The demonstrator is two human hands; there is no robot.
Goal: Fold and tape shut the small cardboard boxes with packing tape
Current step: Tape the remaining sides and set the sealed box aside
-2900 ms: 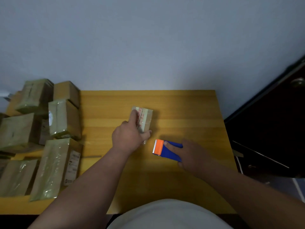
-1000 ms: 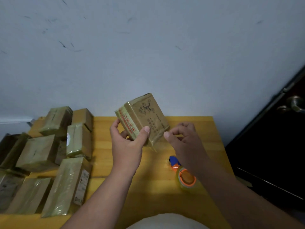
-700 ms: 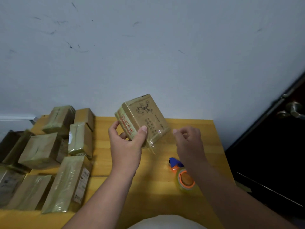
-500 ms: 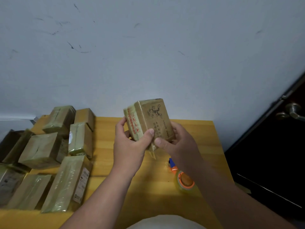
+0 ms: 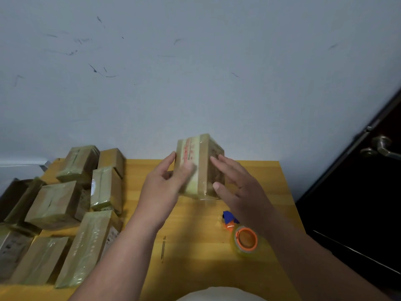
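Smoothing tape: judged the step in hand, pressing a clear strip down onto a small box (image 5: 199, 166) held in the air above the far part of the wooden table (image 5: 195, 253).
Box position: upright, lifted clear of the tabletop, between both hands, in front of the pale wall (image 5: 195, 72).
Left hand (image 5: 165, 187): gripping the box's left side, thumb across the near face and fingers curled behind; thumb tip blurred.
Right hand (image 5: 236, 187): fingers straight and spread, lying flat against the right face, thumb by the lower corner; pressing, not clasping.
Tape roll (image 5: 246, 241): clear tape on an orange core, lying on the table below the right forearm, touched by neither hand; blue-and-orange cutter (image 5: 230, 219) just beyond it.
Done pile (image 5: 65, 205): many taped boxes crowded at the table's left, apparently finished.
Next move, judged: rubbing the loose tape end at the bottom edge flat, checking the seam, then putting this box with the pile.
Calls for: a firm hold by the left hand while the right sweeps, so that the film does not wrinkle.
Hidden: far and under faces of the box, so flap closure cannot be confirmed.
Hard to read: red print on the box, smeared by motion.
Cut off: pile's left edge; dark door (image 5: 358, 192) partly out of view.
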